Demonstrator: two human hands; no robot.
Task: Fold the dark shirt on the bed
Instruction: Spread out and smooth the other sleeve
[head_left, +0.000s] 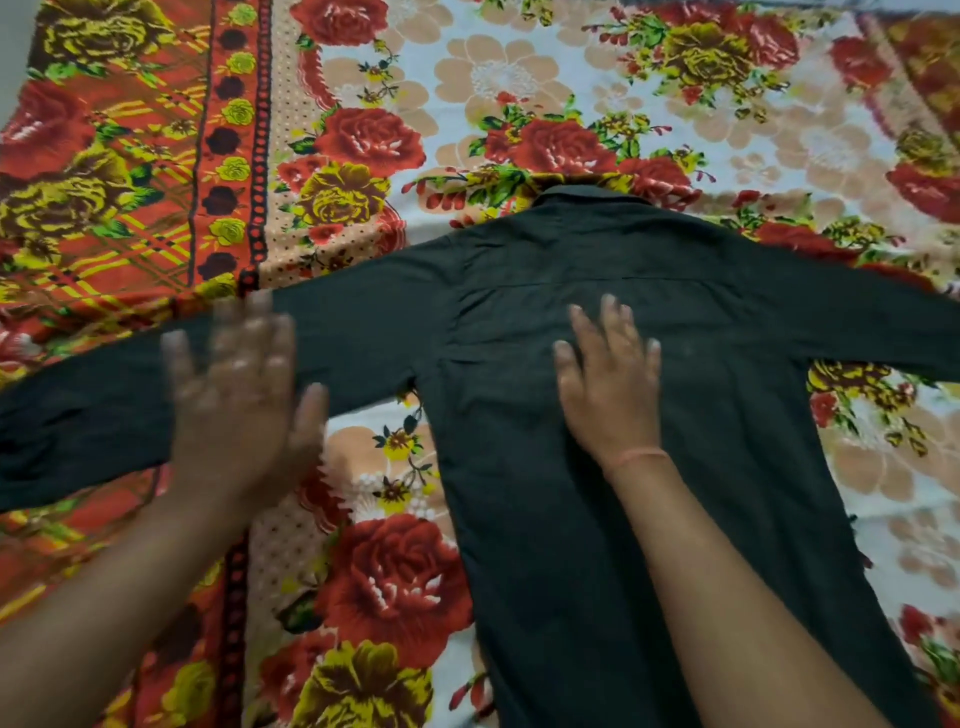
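Observation:
The dark shirt lies spread flat, back side up, on the bed, collar at the far end and both long sleeves stretched out to the sides. My left hand is over the left sleeve, fingers straight and spread, blurred by motion. Flat on the middle of the shirt's back rests my right hand, fingers straight, with a thin orange thread round the wrist. Neither hand grips any cloth.
The bed is covered by a floral sheet with red and yellow roses on a pale ground. An orange patterned border band runs down the left side. The shirt's hem runs out of view at the bottom.

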